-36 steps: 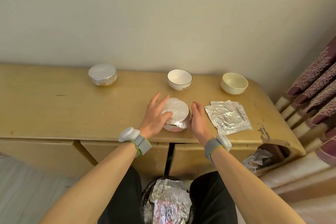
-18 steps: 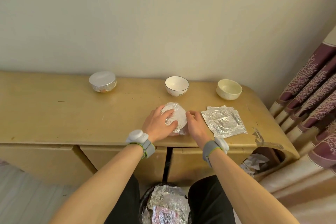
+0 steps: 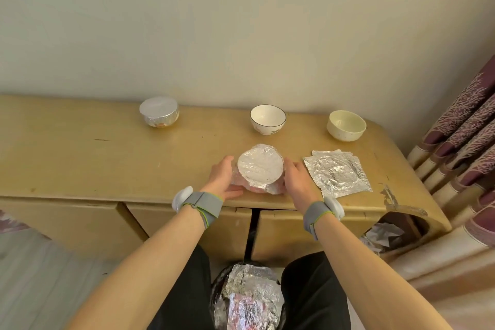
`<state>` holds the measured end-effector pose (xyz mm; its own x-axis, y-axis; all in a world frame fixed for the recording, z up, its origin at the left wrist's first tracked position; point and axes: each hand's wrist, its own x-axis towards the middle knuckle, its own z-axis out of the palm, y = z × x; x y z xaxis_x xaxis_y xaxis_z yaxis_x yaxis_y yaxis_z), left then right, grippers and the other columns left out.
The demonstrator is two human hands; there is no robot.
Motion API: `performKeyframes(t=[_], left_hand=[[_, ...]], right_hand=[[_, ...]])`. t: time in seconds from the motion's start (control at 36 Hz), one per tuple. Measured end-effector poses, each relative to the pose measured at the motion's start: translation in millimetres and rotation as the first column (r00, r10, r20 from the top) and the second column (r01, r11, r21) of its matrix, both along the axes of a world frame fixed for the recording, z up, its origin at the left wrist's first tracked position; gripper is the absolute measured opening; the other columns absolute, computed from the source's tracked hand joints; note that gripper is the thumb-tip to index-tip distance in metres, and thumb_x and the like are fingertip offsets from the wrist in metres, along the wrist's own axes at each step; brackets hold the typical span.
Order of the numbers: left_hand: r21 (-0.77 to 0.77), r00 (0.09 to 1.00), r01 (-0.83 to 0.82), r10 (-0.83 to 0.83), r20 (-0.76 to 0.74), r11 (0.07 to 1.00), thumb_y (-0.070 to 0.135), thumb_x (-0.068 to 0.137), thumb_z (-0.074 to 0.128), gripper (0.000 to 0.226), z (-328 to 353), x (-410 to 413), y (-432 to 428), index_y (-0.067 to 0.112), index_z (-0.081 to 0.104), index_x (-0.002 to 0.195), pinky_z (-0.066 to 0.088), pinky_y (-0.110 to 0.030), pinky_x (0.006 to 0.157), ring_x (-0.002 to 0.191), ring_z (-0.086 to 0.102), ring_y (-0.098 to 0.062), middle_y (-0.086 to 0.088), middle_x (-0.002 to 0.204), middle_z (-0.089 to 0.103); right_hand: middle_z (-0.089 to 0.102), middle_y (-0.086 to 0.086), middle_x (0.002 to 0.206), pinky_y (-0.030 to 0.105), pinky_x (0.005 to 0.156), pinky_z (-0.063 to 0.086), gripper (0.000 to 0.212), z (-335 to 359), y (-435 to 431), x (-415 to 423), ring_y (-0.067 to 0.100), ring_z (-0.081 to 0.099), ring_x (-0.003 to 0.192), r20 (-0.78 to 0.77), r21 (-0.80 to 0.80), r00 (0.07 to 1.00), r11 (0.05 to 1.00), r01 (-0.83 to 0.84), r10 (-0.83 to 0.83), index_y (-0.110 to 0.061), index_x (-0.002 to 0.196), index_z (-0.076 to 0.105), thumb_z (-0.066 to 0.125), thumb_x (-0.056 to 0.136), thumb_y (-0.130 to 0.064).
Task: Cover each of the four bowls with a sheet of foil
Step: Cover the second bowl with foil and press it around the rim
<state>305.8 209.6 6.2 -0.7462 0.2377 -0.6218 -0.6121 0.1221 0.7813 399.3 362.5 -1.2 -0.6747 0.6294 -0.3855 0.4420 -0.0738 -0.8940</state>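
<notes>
- Front bowl (image 3: pixel 260 166): stands near the front edge of the desk (image 3: pixel 80 158), about mid-width. Foil is stretched flat over its mouth and creased down its sides; a loose flap sticks out at the near right.
- Left hand (image 3: pixel 223 178): cups the bowl's left side. Fingers held together and curved round the foil wall, thumb along the near lower edge. Fingertips partly hidden behind the bowl.
- Right hand (image 3: pixel 296 179): cups the bowl's right side. Fingers together, curved against the foil; tips hard to make out.
- Both wrists carry grey bands with a white unit.
- Left bowl (image 3: pixel 158 111): at the back left of the desk, fully covered with smooth foil.
- White bowl (image 3: pixel 267 119): at the back, behind the front bowl, uncovered, dark rim line.
- Cream bowl (image 3: pixel 346 129): at the back right, uncovered.
- Sheets (image 3: pixel 337 173): crinkled foil lying flat just right of the right hand, stacked with edges offset; count cannot be told.
- Bin (image 3: pixel 251 300): on the floor between the person's knees, holding crumpled foil.
- Curtain (image 3: pixel 460 126): maroon and cream, at the right edge.
</notes>
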Motion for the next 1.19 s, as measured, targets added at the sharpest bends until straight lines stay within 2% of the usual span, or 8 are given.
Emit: performKeyframes(t=[0.17,0.28,0.42,0.5,0.61,0.75,0.92,1.19], left_hand=[[0.161,0.995,-0.103,0.1,0.027,0.982,0.044,0.098,0.047,0.025,-3,-19,4,0.02,0.054,0.098,0.05,-0.037,0.085,0.097,0.059,-0.026,-0.006,0.099,0.062],[-0.044,0.964,0.004,-0.016,-0.265,0.999,0.047,0.091,0.05,0.034,-11,-32,5,0.015,0.059,0.095,0.046,-0.038,0.094,0.099,0.058,-0.026,-0.007,0.11,0.064],[-0.49,0.537,0.013,-0.42,-0.732,0.872,0.032,0.099,0.048,0.044,-7,-15,10,0.014,0.051,0.139,0.029,-0.033,0.111,0.135,0.04,-0.025,-0.006,0.144,0.049],[-0.632,0.302,0.028,-0.609,-0.733,0.775,0.03,0.101,0.044,0.049,-14,-16,22,0.011,0.044,0.146,0.023,-0.033,0.117,0.143,0.033,-0.023,-0.005,0.155,0.039],[-0.756,0.201,0.037,-0.745,-0.635,0.654,0.033,0.104,0.033,0.053,-28,-20,31,0.012,0.033,0.153,0.021,-0.042,0.119,0.148,0.025,-0.018,-0.001,0.162,0.028],[-0.68,0.214,0.074,-0.677,-0.704,0.73,0.035,0.103,0.028,0.054,-44,-23,24,0.017,0.035,0.154,0.022,-0.034,0.12,0.146,0.027,-0.014,0.004,0.161,0.031],[-0.446,0.385,0.121,-0.456,-0.803,0.887,0.039,0.094,0.033,0.058,-50,-15,25,0.018,0.047,0.146,0.031,-0.024,0.113,0.139,0.035,-0.007,0.007,0.152,0.042],[-0.301,0.503,0.167,-0.344,-0.793,0.939,0.03,0.09,0.046,0.052,-46,-14,26,0.016,0.052,0.14,0.026,-0.001,0.099,0.122,0.043,0.003,0.005,0.141,0.048]], right_hand=[[0.068,0.021,0.107,0.043,0.086,0.06,0.041,0,-3,5,0.029,0.069,0.086,-0.025,-0.183,1.0,0.983,-0.007,0.002,-0.006,0.128,0.046,0.037,0.107,-0.04],[0.072,0.012,0.1,0.048,0.09,0.057,0.048,-7,9,7,0.027,0.069,0.085,0.049,-0.041,0.999,0.999,-0.014,0.016,-0.012,0.124,0.046,0.033,0.1,-0.051],[0.056,0.01,0.137,0.041,0.111,0.034,0.041,-5,19,-7,0.031,0.047,0.129,0.007,0.521,0.997,0.85,-0.072,0.079,-0.009,0.135,0.052,0.039,0.103,-0.032],[0.055,0.01,0.143,0.036,0.116,0.026,0.047,-5,13,-25,0.031,0.042,0.137,0.002,0.748,0.961,0.638,-0.185,0.277,-0.005,0.138,0.053,0.033,0.102,-0.029],[0.047,0.002,0.154,0.041,0.12,0.025,0.053,-20,8,-41,0.025,0.029,0.148,0.141,0.762,0.919,0.552,-0.338,0.369,-0.014,0.149,0.045,0.027,0.103,-0.033],[0.041,-0.002,0.157,0.035,0.123,0.018,0.047,-30,5,-43,0.018,0.024,0.15,0.051,0.647,0.924,0.692,-0.321,0.38,-0.019,0.153,0.038,0.029,0.108,-0.027],[0.043,-0.001,0.155,0.022,0.118,0.016,0.042,-35,-1,-40,0.014,0.024,0.15,-0.137,0.471,0.936,0.853,-0.227,0.325,-0.021,0.149,0.046,0.032,0.109,-0.024],[0.052,-0.006,0.147,0.032,0.117,0.031,0.045,-32,-3,-42,0.01,0.044,0.136,-0.2,0.361,0.938,0.912,-0.198,0.282,-0.023,0.144,0.051,0.035,0.104,-0.034]])
